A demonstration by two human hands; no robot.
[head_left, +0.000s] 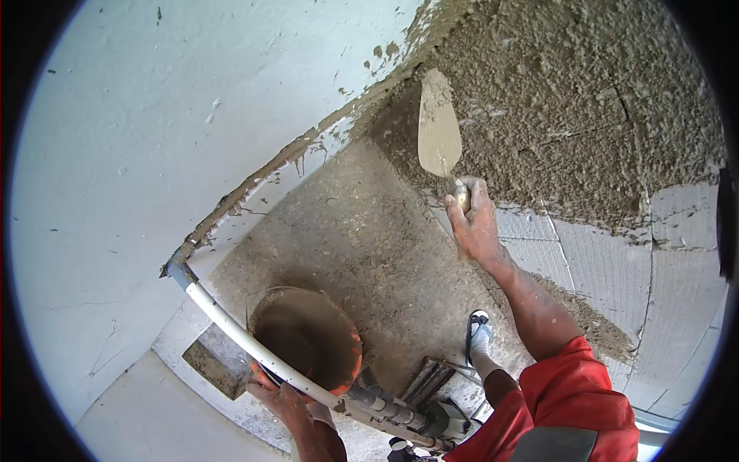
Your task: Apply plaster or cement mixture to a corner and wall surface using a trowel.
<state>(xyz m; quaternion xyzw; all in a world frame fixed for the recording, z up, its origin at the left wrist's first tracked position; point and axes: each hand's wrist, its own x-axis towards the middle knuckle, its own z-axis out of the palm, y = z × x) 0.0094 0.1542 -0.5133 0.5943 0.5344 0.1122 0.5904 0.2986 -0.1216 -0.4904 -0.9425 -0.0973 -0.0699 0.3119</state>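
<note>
My right hand [477, 223] is closed around the handle of a trowel [439, 135]. Its mortar-smeared blade points up and away, over the edge of rough wet mortar [554, 115] spread on the right wall. Lower left, my left hand [283, 402] has its fingers closed at the near rim of an orange bucket [356, 339], partly behind a white pipe. Grey-brown mortar coats the bucket's inside; how full it is, I cannot tell.
The white pipe [231, 322] runs slantwise in front of the bucket. A smooth pale wall [169, 138] rises at left, and bare grey blocks [600, 266] show below the mortar. Grey pipes and other items [431, 416] lie near my sandalled foot [479, 335] on the rough floor [346, 215].
</note>
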